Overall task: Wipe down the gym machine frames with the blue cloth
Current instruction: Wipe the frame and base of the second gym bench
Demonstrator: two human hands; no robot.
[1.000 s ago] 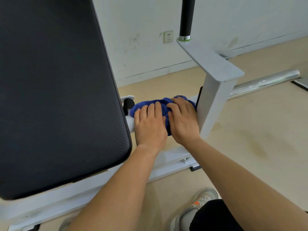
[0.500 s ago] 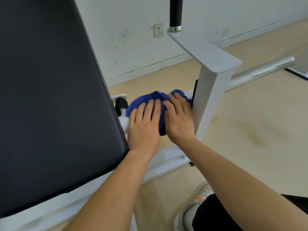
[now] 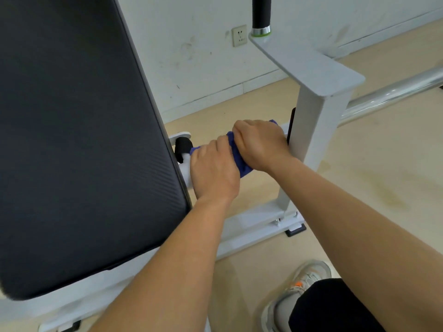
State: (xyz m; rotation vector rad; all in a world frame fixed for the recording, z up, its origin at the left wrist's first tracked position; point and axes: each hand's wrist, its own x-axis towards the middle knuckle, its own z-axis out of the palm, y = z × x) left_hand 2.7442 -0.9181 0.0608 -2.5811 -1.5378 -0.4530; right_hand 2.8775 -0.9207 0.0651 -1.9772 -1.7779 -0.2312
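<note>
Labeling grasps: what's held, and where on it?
Blue cloth, wrapped over the white crossbar: left hand grips its left part, right hand its right end.

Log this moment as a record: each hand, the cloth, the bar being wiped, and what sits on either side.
left hand: curled over blue cloth on white bar
right hand: curled over same cloth, close to white upright post
blue cloth: bunched on bar, mostly hidden under both hands
white bar: horizontal, between black pad and post
</note>
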